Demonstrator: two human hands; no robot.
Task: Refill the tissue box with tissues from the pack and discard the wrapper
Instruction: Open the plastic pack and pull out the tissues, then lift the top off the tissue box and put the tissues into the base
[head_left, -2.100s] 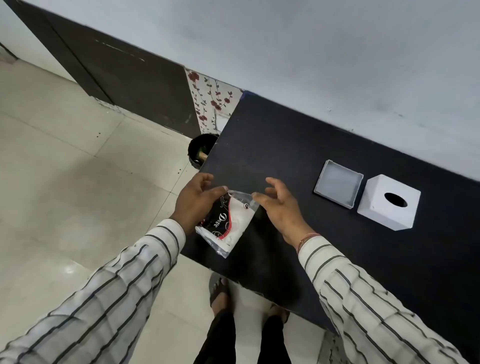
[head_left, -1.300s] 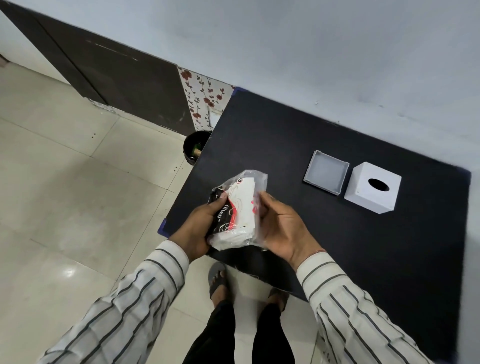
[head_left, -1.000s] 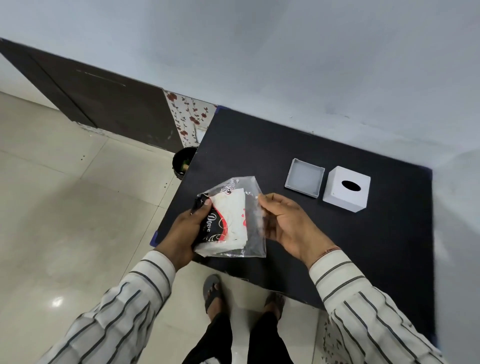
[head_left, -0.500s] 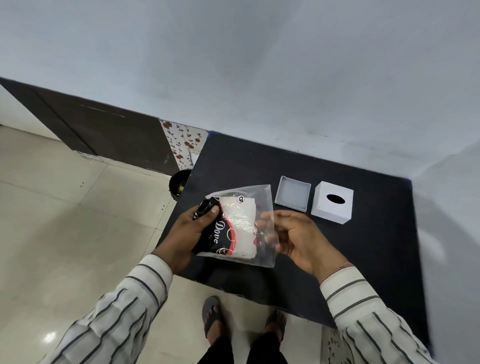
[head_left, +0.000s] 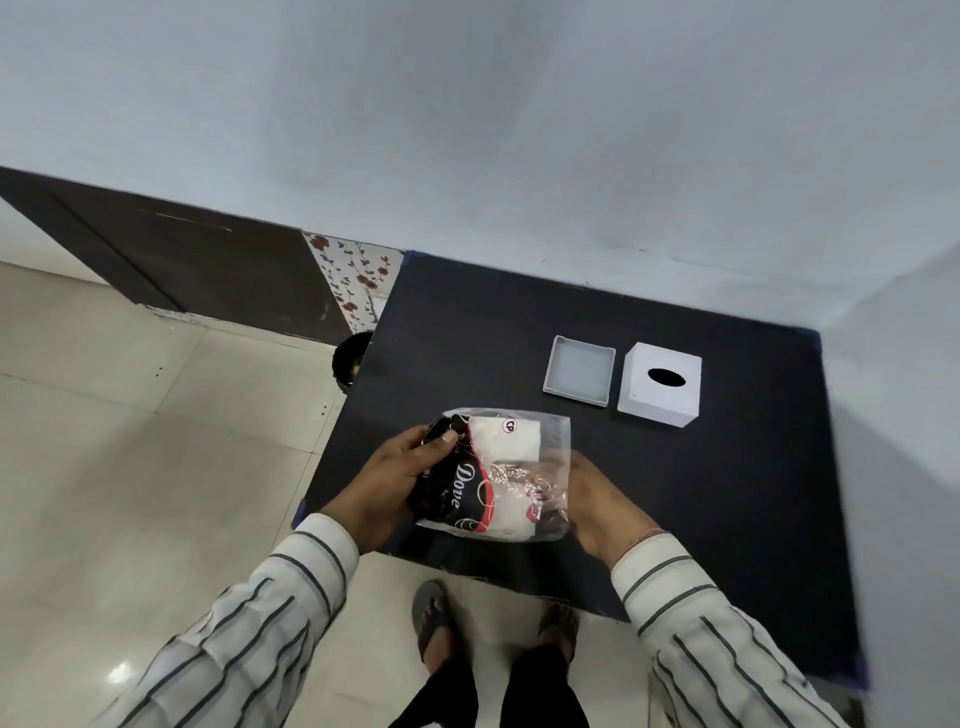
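I hold a tissue pack (head_left: 493, 470) in a clear plastic wrapper with black, red and white print over the near left part of the black table (head_left: 675, 509). My left hand (head_left: 387, 483) grips its dark left end, thumb on top. My right hand (head_left: 587, 499) has its fingers inside the wrapper's open right side, on the white tissues. The white cube tissue box (head_left: 660, 384) with an oval slot stands at the far right of the table. Its shallow white base (head_left: 579, 376) lies open side up just left of it.
A small dark bin (head_left: 350, 358) stands on the tiled floor by the table's far left corner. A grey wall runs behind and to the right of the table. My feet in sandals (head_left: 434, 623) are at the table's near edge.
The view has tilted up from the floor toward the wall. I turned the pack flat above the table, and my right hand went from beside the wrapper to inside its open end.
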